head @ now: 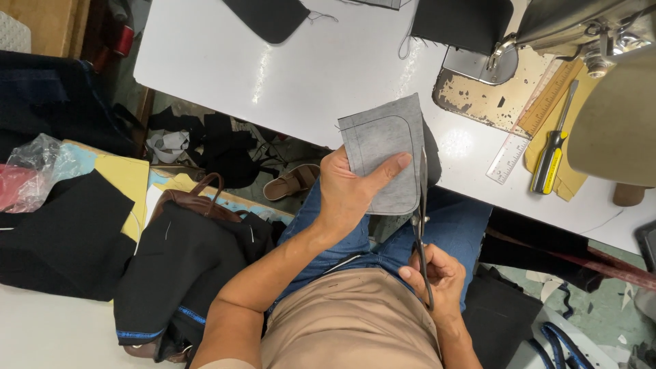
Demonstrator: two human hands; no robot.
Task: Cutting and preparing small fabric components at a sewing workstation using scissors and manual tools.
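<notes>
Head view shows the left hand (pixel 352 195) closed on one grey fabric piece (pixel 383 160), thumb lying across its lower face and the other fingers hidden behind it. The piece stands with its long axis running away from the body, the rounded corner pointing toward the table. Just right of those fingers, the right hand (pixel 437 277) is wrapped around one pair of scissors (pixel 421 229), blades pointing up along the fabric's right edge. Farther right, on the white table (pixel 307 75), lie one yellow-handled screwdriver (pixel 552 154) and one clear ruler (pixel 516 147).
</notes>
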